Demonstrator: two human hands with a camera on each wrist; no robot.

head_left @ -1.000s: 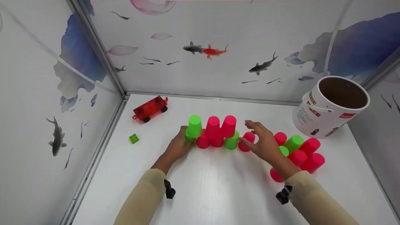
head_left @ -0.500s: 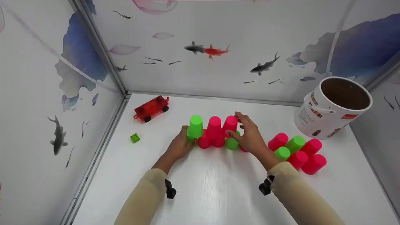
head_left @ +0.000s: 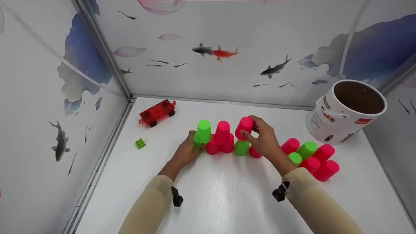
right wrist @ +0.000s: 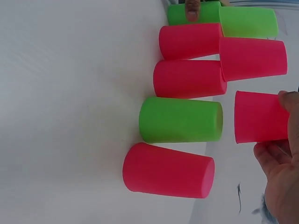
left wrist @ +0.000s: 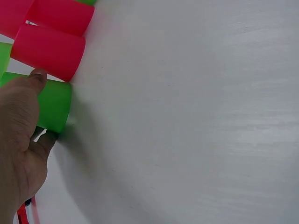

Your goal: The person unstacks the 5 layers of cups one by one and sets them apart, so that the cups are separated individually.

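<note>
Right hand (head_left: 265, 141) pinches upright pink cup (head_left: 244, 127) just above green cup (head_left: 241, 148); left hand (head_left: 186, 151) grips end green cup (left wrist: 53, 106).

Close view across a white tabletop (right wrist: 70, 93), turned sideways. Five upturned cups stand in a row on it: a pink cup (right wrist: 168, 171) at 6 o'clock, a green cup (right wrist: 180, 120) beside it, two pink cups (right wrist: 189, 78) toward the centre right, and a green end cup (right wrist: 187, 14) at 12 o'clock with a fingertip (right wrist: 191, 10) on it. A second tier holds a green upper cup (right wrist: 247, 22) and a pink upper cup (right wrist: 253, 58). At 3 o'clock the right hand (right wrist: 280, 172) grips a raised pink cup (right wrist: 258, 116), clear of the cups beneath it.
</note>
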